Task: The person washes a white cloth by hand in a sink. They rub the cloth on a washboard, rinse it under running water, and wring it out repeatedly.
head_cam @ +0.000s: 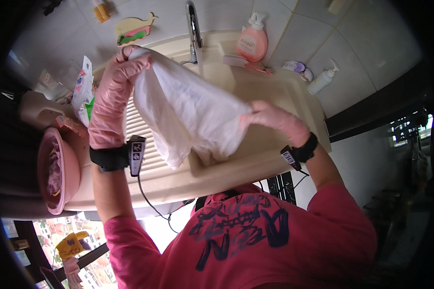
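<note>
A white cloth [191, 104], perhaps a garment, is stretched between my two hands above a cream laundry sink [275, 144] with a ribbed washboard [133, 126]. In a pink glove, my left hand [130, 65] grips its upper left corner, raised near the wall side. My right hand [271, 117], in a pink glove too, pinches the cloth's right edge over the basin. The cloth's lower part hangs in folds at the sink's near side. Behind it stands a chrome faucet [193, 32], and what looks like water runs from it. The basin's bottom is partly hidden by the cloth.
A pink soap pump bottle [252, 41] and a pink-handled brush [244, 63] lie along the back ledge. A pale pump bottle [322, 80] stands at the right. At the left are a plastic bag [82, 94] and a pink basin [72, 169] holding purple cloth.
</note>
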### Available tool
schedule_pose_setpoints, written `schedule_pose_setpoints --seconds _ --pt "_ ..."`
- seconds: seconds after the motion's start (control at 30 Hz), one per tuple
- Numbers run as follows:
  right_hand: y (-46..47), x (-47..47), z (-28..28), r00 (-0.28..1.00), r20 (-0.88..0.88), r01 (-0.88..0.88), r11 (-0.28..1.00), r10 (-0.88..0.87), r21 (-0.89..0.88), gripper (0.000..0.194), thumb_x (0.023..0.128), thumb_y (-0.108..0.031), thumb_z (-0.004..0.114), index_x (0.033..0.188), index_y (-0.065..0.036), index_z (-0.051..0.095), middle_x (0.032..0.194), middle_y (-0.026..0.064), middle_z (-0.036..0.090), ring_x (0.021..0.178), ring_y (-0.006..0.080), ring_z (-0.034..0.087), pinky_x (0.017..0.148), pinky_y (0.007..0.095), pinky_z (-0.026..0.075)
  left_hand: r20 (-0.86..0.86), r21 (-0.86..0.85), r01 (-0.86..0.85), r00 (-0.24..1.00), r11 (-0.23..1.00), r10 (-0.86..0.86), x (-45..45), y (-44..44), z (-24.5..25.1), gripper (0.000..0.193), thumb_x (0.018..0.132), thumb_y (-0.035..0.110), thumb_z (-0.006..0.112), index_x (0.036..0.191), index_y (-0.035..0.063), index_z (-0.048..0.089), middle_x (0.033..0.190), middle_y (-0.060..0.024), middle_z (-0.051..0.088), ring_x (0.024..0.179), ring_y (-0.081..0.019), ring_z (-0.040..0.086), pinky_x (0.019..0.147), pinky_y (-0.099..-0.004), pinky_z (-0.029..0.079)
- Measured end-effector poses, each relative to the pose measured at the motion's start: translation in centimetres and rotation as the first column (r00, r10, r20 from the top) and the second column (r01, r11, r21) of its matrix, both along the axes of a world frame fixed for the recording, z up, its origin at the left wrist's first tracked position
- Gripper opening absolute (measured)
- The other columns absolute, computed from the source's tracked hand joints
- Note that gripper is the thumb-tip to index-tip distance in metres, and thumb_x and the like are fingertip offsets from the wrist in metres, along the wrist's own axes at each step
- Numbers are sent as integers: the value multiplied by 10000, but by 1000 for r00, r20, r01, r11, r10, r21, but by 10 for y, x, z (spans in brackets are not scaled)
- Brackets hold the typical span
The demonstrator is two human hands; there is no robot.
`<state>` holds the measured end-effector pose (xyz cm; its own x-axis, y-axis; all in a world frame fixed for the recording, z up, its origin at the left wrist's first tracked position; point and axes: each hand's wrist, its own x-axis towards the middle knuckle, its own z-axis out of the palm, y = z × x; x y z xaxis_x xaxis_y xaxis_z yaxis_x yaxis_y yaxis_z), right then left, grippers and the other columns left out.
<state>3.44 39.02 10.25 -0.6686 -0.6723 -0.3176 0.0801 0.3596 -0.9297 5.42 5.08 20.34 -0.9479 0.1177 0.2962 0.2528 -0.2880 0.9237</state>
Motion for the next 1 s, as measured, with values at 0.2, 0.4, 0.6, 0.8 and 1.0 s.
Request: schedule_pose_setpoints --seconds 0.2,0.4,0.6,0.8,1.0 --pt "68 -26 86 705 -393 476 805 -590 -355 203 841 -223 592 890 -30 630 804 6 600 758 98 551 708 235 448 -249 -676 -362 932 642 264 -36 4 5 198 796 113 704 957 15 642 798 -8 638 727 -99 543 703 -251 449" --pt "92 -12 219 506 -676 363 843 -535 -396 270 838 -253 579 944 -14 647 823 43 651 764 106 601 704 239 460 -746 -528 -768 623 362 234 -64 43 46 312 822 338 665 974 67 645 761 -114 632 690 -262 586 680 -309 461" --pt "88 13 305 38 -865 397 802 -500 -446 235 843 -230 578 885 1 595 815 58 625 768 133 580 700 263 452 -849 -470 -882 459 22 262 -78 67 137 425 844 473 575 1014 89 639 847 -188 640 832 -377 597 716 -391 475" --pt "99 -2 334 -248 -864 515 696 -438 -500 232 837 -222 586 840 9 562 808 64 607 771 139 558 693 275 444 -577 -656 -638 768 403 276 -92 73 160 394 871 399 603 1059 57 655 988 -103 673 865 -230 643 769 -288 476" --pt "120 -31 312 -355 -827 509 652 -436 -562 193 839 -196 597 875 -8 575 776 48 583 765 116 542 676 276 448 -252 -581 -293 952 759 175 -73 65 142 420 876 386 605 1034 -1 650 949 -75 668 841 -170 624 762 -270 467"
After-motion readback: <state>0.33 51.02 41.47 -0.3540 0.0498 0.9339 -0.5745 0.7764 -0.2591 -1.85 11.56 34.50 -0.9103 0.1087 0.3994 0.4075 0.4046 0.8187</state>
